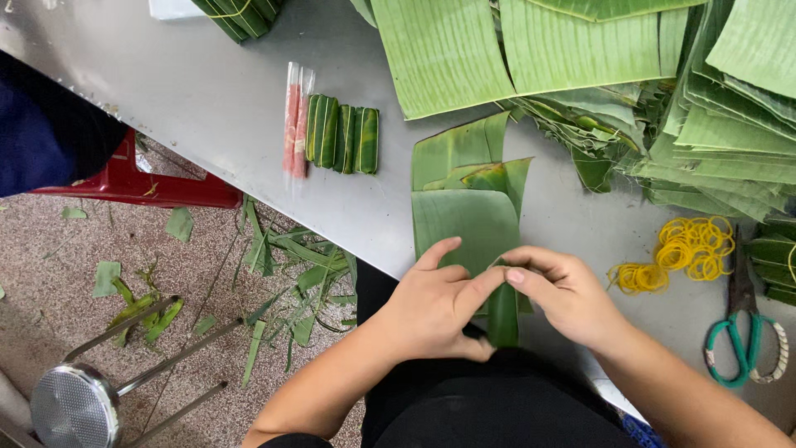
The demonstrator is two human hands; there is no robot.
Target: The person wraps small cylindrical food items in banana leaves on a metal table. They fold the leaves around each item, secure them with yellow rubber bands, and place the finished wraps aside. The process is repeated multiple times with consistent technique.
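Holding a small leaf roll (pixel 502 315) at the near edge of the metal table (pixel 207 108), both hands pinch it shut. The left hand (pixel 431 307) wraps one side with thumb and fingers closed on it. The right hand (pixel 568 294) presses the top with closed fingertips. The roll looks light and soft, and the leaf may tear or spring open, so a snug hold around its middle seems best. Flat cut leaves (pixel 468 207) lie just above it at twelve o'clock. Done wrapped rolls (pixel 344 137) sit at ten o'clock, beside pink sticks in clear wrap (pixel 294 120). Yellow rubber bands (pixel 684 249) lie at two o'clock, and green-handled scissors (pixel 742 332) at three o'clock.
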